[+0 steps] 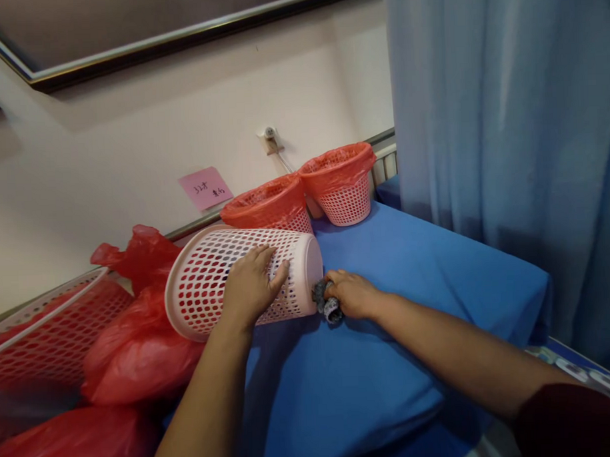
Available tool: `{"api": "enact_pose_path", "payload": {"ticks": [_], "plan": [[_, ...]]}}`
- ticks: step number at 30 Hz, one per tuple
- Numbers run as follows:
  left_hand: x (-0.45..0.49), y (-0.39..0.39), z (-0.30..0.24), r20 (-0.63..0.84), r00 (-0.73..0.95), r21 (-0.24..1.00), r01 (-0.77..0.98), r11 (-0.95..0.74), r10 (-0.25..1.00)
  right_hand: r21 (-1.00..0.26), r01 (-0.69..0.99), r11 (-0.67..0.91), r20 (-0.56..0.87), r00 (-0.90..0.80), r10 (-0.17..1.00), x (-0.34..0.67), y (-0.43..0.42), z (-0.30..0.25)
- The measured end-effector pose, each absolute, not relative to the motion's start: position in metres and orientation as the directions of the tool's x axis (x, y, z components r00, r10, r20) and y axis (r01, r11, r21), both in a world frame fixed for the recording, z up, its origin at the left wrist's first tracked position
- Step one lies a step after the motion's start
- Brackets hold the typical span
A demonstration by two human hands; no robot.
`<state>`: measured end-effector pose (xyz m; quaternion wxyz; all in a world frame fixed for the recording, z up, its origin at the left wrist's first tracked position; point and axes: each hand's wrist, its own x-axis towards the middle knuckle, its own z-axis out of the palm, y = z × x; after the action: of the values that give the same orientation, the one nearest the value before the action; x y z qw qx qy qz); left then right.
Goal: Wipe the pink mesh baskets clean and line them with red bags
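Observation:
A pink perforated plastic basket (201, 279) lies on its side on the blue sheet (411, 271), its open mouth facing left. My left hand (249, 284) rests flat on its upper wall near the base, fingers spread. My right hand (351, 293) is closed round a grey crumpled cloth (325, 302), which it presses against the basket's bottom rim.
Two upright pink baskets lined with red bags (341, 180) (269, 206) stand behind, by the wall. Red plastic bags (139, 341) and another basket (48, 337) are piled at the left. A blue curtain (506, 115) hangs on the right. A pink note (205, 188) is stuck on the wall.

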<state>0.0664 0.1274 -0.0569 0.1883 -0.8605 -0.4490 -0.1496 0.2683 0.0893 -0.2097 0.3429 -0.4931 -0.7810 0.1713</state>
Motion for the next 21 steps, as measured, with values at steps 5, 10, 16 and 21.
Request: {"api": "enact_pose_path", "payload": {"ticks": [5,10,16,21], "plan": [[0.066,0.127,-0.057,0.432,0.544,-0.184,0.834,-0.520,0.719,-0.707,0.664,0.243,0.337,0.014,0.942,0.267,0.105,-0.216],[0.065,0.128,-0.057,0.426,0.564,-0.203,0.821,-0.533,0.707,-0.788,0.595,0.161,0.377,0.258,0.890,0.274,0.104,-0.207],[0.063,0.129,-0.059,0.429,0.569,-0.203,0.818,-0.539,0.702,-0.594,0.441,0.673,0.677,-0.177,0.714,0.266,0.079,-0.201],[0.063,0.129,-0.060,0.432,0.564,-0.205,0.822,-0.532,0.704,-0.622,0.658,0.424,0.370,-0.231,0.900,0.261,0.086,-0.211]]}}
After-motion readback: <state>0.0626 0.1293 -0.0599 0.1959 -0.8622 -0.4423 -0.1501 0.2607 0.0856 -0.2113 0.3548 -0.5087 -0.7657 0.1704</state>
